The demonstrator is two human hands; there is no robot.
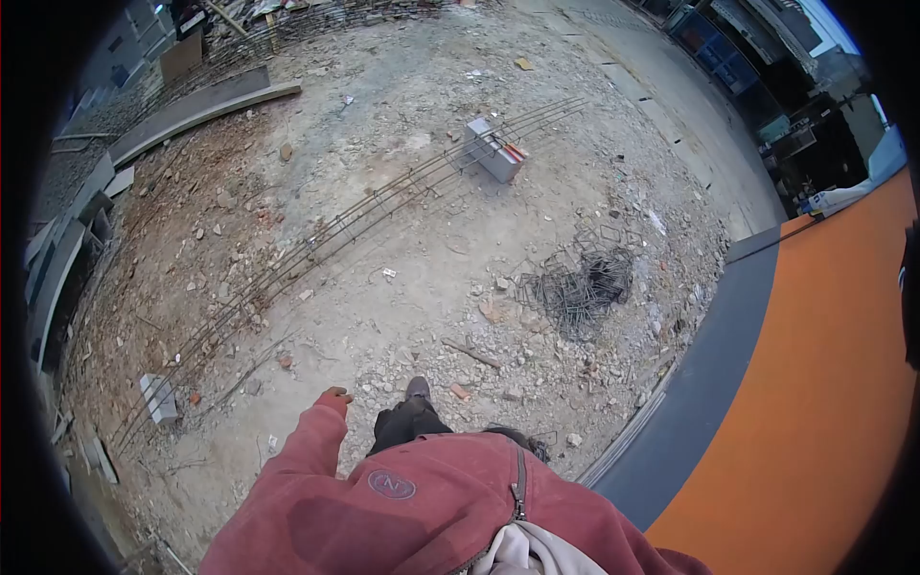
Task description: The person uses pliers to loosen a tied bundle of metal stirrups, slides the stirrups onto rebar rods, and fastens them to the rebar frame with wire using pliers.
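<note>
My left hand (335,397) hangs in the air at the end of a red sleeve, over the gravelly ground. Its fingers are small and partly curled in view, and I cannot make out anything in them. My right hand is out of view. Ahead, a long cage of thin steel bars (359,216) runs diagonally across the ground. Near its far end it lies over a grey block (496,153), and near its close end is another pale block (159,398). A heap of bent wire rings (585,287) lies to the right of the bars.
Boards (206,115) lie along the left side. An orange and grey wall (805,355) rises close on the right. A stick (471,355) and loose stones lie before my dark shoe (418,387). Debris is piled at the far left.
</note>
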